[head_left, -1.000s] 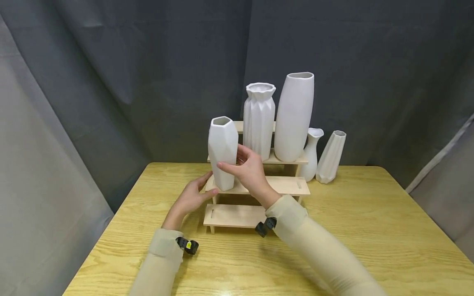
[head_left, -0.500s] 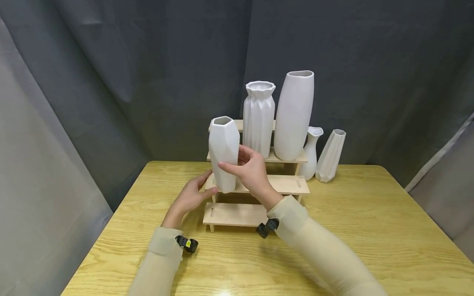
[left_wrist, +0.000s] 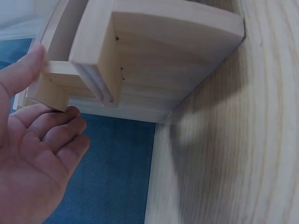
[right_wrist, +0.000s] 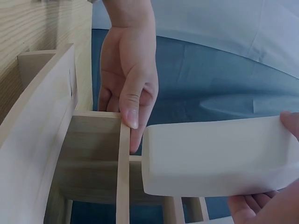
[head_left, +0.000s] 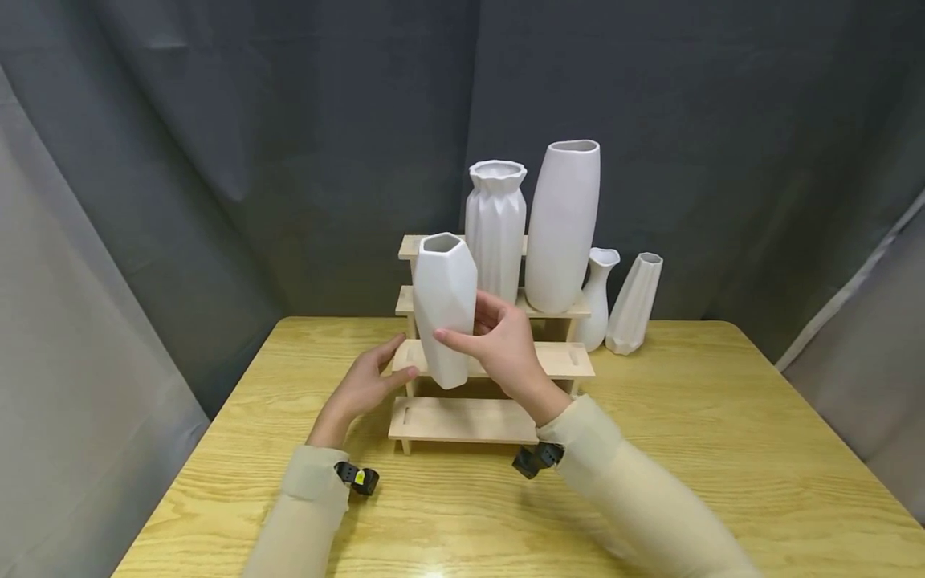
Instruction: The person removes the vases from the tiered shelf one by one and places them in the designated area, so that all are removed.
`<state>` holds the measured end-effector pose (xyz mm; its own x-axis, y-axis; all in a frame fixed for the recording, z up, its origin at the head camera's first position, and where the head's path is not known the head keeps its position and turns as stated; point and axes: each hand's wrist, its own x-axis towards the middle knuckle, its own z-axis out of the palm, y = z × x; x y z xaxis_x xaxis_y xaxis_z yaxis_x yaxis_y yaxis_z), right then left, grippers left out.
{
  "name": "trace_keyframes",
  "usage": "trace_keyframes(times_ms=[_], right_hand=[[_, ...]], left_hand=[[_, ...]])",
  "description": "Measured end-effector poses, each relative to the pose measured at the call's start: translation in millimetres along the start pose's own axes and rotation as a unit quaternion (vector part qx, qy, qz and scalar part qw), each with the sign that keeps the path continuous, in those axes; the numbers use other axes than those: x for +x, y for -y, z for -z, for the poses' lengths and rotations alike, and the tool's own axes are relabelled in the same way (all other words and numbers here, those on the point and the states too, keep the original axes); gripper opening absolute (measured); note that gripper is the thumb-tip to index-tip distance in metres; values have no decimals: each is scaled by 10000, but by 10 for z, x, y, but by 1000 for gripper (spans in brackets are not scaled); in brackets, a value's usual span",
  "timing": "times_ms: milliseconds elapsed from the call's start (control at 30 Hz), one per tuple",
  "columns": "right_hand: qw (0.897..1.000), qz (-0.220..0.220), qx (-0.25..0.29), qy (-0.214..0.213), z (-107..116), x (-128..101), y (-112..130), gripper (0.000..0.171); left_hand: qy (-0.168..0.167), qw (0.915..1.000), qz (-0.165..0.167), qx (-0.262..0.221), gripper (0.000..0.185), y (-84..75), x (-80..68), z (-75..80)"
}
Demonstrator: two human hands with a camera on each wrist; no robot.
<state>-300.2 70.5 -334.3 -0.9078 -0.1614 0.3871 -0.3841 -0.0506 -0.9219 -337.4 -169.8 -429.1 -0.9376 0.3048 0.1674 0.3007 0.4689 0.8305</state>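
Observation:
My right hand [head_left: 473, 325] grips a white faceted vase [head_left: 444, 305] around its middle, thumb in front and fingers behind. The vase hangs slightly tilted, just in front of the second step of a stepped wooden stand [head_left: 462, 419]. In the right wrist view the vase [right_wrist: 219, 156] lies across the frame with my thumb [right_wrist: 290, 122] on it. My left hand [head_left: 376, 371] rests at the left end of that step, fingers relaxed. The left wrist view shows this hand [left_wrist: 37, 135] beside the stand's end [left_wrist: 154, 60].
Higher steps carry a pleated white vase [head_left: 495, 229] and a tall smooth one [head_left: 562, 225]. A small curvy vase [head_left: 596, 297] and a ribbed tapered vase [head_left: 633, 303] stand on the wooden table [head_left: 686, 433] right of the stand. Grey curtains close in the back and sides.
The faceted vase has come off the second step, moving slightly toward me and to the right in my right hand. My left hand has stayed at the step's left end.

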Motion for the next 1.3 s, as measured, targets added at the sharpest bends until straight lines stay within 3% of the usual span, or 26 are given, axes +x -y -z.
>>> trace_keyframes(times_ms=[400,633,900,1300], right_hand=[[9999,146,52,-51,210,-179,71,62],[9998,135,49,-163,308,-249,80,62],[9996,29,122,-240,407,-303,110,62],[9992,-102,12,-397,577,-402,148,65]], left_hand=[[46,9999,-59,110,77,17,8,-9],[241,9997,25,-15,68,-388,-141,60],[156,9999,6,6,74,3,6,-1],[107,9999,-97,-12,78,59,15,-1]])
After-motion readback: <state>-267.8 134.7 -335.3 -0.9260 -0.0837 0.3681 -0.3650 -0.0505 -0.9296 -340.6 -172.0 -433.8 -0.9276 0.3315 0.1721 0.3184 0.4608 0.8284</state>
